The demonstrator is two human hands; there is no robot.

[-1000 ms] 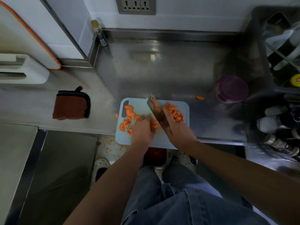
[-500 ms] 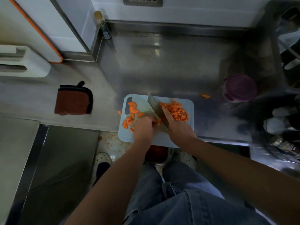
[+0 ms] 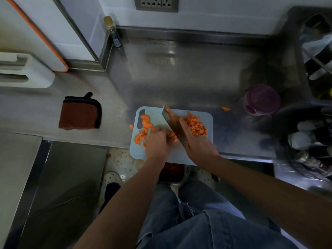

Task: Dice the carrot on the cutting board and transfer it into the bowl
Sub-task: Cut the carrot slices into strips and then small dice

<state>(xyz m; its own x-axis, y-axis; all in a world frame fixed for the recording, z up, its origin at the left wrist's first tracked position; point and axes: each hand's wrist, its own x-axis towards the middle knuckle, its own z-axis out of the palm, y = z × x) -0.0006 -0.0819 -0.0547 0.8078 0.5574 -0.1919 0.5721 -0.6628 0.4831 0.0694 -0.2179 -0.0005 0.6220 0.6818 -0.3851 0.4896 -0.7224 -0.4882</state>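
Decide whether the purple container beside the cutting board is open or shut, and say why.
Shut: the container has its purple lid over the whole top.

On a pale blue plastic cutting board (image 3: 154,112) at the edge of a steel counter (image 3: 179,78), the right hand (image 3: 199,147) grips a broad rectangular cleaver (image 3: 173,123) set diagonally. The blurred left hand (image 3: 158,143) curls over orange half-moon carrot slices (image 3: 145,123) left of the blade; small orange carrot dice (image 3: 196,125) lie heaped on its right.

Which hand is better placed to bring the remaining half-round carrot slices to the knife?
Left. The left hand rests among the uncut slices on the left of the board; the right hand grips the knife.
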